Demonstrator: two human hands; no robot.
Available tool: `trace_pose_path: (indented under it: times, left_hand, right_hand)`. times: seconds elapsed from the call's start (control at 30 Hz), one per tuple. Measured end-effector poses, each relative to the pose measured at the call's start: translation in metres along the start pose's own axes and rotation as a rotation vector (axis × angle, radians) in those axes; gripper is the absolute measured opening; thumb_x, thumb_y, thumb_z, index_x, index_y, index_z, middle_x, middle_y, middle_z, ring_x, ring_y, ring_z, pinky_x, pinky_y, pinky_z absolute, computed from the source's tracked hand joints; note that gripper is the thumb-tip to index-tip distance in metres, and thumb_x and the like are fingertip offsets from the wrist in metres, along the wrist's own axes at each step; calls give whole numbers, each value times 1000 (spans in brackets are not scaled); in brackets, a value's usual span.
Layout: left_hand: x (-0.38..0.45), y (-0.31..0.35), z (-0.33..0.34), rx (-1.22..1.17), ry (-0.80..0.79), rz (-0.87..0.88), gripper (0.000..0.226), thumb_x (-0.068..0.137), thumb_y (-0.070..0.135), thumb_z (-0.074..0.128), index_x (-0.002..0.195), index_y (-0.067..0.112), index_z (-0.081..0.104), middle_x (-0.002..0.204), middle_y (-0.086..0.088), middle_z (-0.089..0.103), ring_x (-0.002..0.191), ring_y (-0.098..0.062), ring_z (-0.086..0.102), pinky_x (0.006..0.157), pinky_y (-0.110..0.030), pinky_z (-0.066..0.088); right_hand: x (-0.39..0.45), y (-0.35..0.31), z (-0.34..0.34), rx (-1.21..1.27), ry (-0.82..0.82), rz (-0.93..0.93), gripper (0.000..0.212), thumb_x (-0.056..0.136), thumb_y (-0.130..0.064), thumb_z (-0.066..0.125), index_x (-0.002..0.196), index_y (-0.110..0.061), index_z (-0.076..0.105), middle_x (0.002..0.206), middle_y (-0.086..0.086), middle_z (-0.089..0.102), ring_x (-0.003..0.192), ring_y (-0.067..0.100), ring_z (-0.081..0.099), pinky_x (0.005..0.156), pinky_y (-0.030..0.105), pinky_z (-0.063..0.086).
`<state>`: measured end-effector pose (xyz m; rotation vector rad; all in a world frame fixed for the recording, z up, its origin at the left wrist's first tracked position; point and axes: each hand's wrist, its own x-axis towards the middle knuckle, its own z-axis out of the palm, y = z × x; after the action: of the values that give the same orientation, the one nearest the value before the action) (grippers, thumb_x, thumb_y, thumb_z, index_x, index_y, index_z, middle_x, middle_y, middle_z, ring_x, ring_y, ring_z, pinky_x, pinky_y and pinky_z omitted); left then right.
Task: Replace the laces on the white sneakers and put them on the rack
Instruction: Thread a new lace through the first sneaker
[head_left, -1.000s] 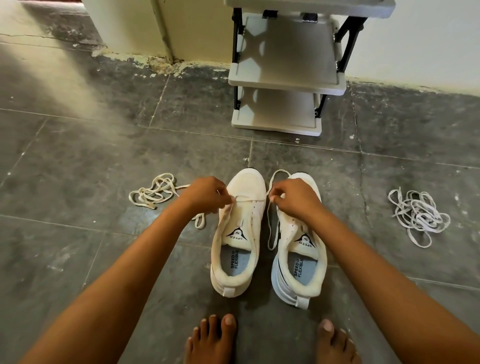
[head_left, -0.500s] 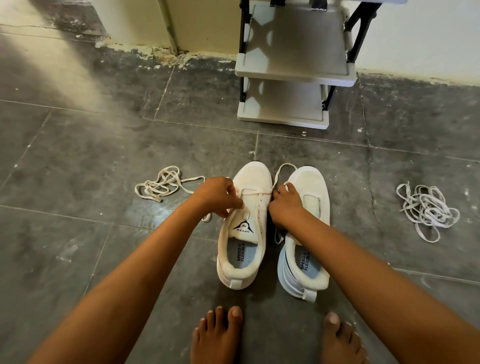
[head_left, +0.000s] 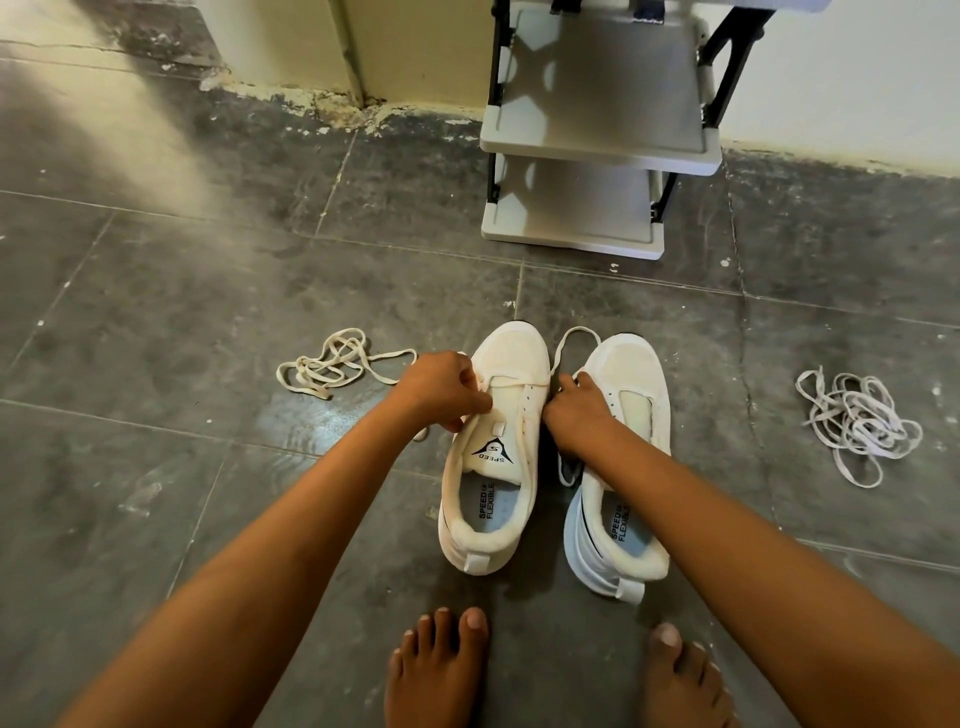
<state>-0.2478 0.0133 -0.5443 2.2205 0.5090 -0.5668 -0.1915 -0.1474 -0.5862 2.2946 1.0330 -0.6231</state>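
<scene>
Lace (head_left: 511, 378), limp and light, is pinched either side of left sneaker (head_left: 501, 452) by left hand (head_left: 441, 389) and right hand (head_left: 574, 410); best gripped at its tips.

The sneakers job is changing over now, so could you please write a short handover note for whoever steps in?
Left hand pinches the lace at the left sneaker; right hand grips the lace's other side between the shoes.
Right sneaker is beside it, unlaced. One loose lace pile lies left, another right. The rack is ahead.
Done: one lace row across the left sneaker.
Left: finish lacing both, then rack them.
</scene>
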Motion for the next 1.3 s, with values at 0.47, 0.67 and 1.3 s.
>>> trace_pose_path:
  times: [0.47,0.67,1.3]
  left_hand:
    - [-3,3,-1,-11,-1,-13,15,81,17,70,83,10,57,76,-3,62,67,-21,69,71,-33,60]
    - [-6,8,-15,-121,210,147,23,80,23,73,96,15,59,94,-1,65,77,-18,65,69,-29,54]
    - [-14,24,-72,-158,334,234,9,89,19,63,83,17,69,76,3,69,55,-7,55,46,-13,44]
  right_hand:
    - [2,3,-1,146,18,59,28,86,-24,59,113,-15,61,123,6,57,125,26,36,105,33,27]
    - [-36,53,-69,995,130,-30,23,87,-16,63,68,-14,49,75,6,63,73,22,61,61,26,45]
    - [-52,65,-69,1784,338,-74,14,92,-19,57,91,-13,69,78,1,70,57,3,56,54,14,48]
